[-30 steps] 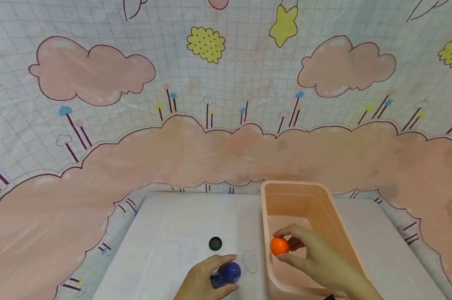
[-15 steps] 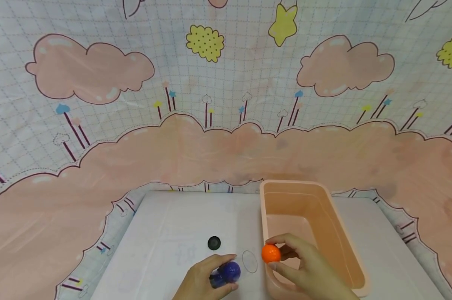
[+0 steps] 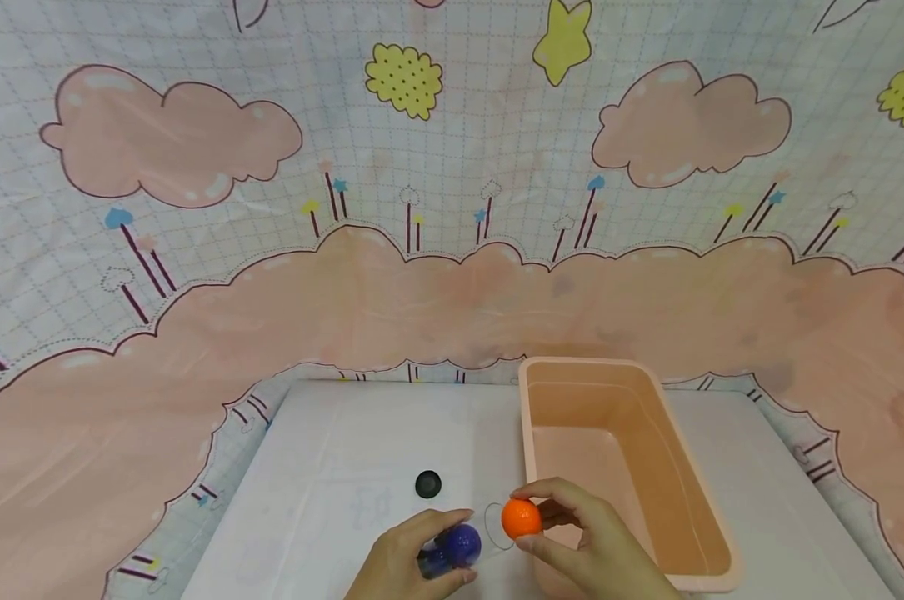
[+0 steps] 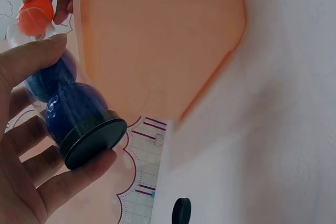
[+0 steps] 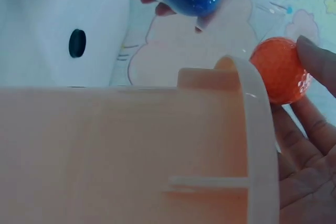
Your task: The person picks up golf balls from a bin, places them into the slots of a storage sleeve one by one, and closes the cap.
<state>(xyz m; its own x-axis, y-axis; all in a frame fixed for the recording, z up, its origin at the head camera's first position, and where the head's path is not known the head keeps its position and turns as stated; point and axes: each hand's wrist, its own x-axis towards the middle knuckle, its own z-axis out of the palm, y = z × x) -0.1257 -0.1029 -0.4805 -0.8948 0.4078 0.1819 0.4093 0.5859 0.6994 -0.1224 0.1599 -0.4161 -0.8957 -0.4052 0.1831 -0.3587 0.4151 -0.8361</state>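
My left hand point(image 3: 399, 557) grips a clear plastic tube point(image 3: 489, 557), its thumb and fingers curled round it. Two dark blue balls point(image 4: 76, 109) sit inside, and a black cap point(image 4: 94, 144) closes one end. The tube's round open mouth points right, towards the bin. Between the thumb and fingers of my right hand point(image 3: 590, 537) is an orange golf ball point(image 3: 521, 518), dimpled in the right wrist view. In the head view the ball overlaps the tube's mouth; the left wrist view shows it right at that rim.
A peach plastic bin point(image 3: 594, 396) stands on the white table point(image 3: 347, 450) to the right, partly under my right hand. A loose black cap point(image 3: 427, 484) lies on the table beyond my left hand. Patterned cloth point(image 3: 452, 308) hangs behind and around the table.
My right hand has carried the orange golf ball left from over the bin, past its rim, to the tube's mouth. The left hand has held the tube nearly still.
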